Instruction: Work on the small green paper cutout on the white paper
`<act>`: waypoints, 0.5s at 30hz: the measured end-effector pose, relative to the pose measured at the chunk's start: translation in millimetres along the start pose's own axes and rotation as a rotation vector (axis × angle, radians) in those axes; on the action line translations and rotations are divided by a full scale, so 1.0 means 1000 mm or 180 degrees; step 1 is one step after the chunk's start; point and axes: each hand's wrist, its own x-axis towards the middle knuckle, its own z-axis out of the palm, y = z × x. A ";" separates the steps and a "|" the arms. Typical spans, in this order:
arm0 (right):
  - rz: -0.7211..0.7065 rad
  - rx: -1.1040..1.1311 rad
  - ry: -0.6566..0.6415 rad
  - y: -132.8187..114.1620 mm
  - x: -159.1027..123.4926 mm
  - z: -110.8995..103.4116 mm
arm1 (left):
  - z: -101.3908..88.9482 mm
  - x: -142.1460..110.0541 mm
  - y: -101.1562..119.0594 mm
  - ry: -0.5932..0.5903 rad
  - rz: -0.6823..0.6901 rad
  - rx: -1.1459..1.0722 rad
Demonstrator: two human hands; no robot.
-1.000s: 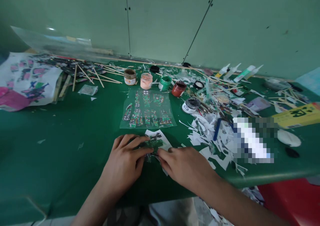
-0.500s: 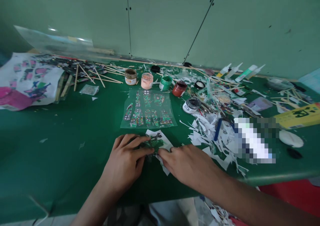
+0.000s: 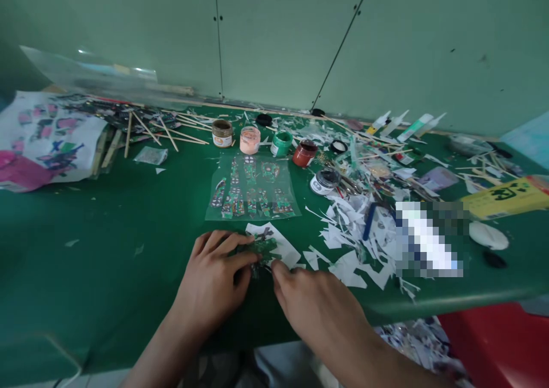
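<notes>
Left hand (image 3: 217, 276): open, pinning paper (image 3: 286, 247); likely light, easily creased; hold edges beyond fingertips. Right hand (image 3: 321, 302): curled, grip unclear.

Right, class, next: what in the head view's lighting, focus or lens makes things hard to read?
In the head view, light is dim and greenish; glare streaks the clear plastic sheet at the back left. Straight lines bow towards the edges. Fine print on the paint jars is too soft to read. Coarse pixel blocks mask a patch at the right.
</notes>
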 end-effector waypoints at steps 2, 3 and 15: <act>0.0020 0.0014 -0.0011 -0.001 0.000 0.001 | 0.000 0.000 -0.001 -0.0007 0.0017 0.0019; 0.0029 0.0028 -0.0020 -0.001 0.000 0.001 | 0.000 0.000 -0.001 -0.0011 0.0028 0.0026; -0.0109 0.0018 0.0077 0.004 -0.006 -0.002 | 0.002 0.002 -0.005 0.0150 0.0012 0.0245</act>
